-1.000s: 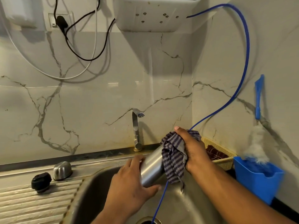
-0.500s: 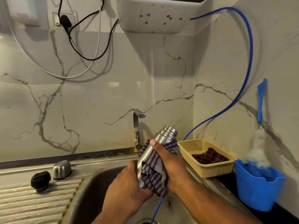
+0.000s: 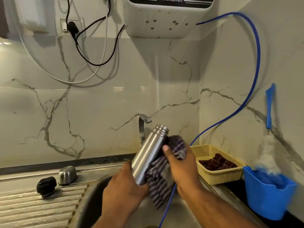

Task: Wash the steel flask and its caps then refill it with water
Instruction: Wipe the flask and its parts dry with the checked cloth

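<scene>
A steel flask (image 3: 148, 152) without a cap tilts over the sink (image 3: 92, 199), mouth up and to the right. My left hand (image 3: 121, 193) grips its base. My right hand (image 3: 181, 167) holds a striped cloth (image 3: 161, 181) against the flask's right side, thumb on the steel. On the draining board at the left lie a black inner cap (image 3: 46, 186) and a steel outer cap (image 3: 67, 175), side by side. A steel tap (image 3: 142, 127) rises behind the flask.
A white water purifier (image 3: 166, 18) hangs on the wall above; its blue hose (image 3: 251, 89) loops down into the sink. A yellow basket (image 3: 218, 175) with a dark cloth stands at the right, then a blue holder (image 3: 266, 199) with a brush. Cables hang upper left.
My right hand has drawn the cloth from the flask's neck down and round to its right side, baring the mouth and upper body. The flask's mouth has swung further upright.
</scene>
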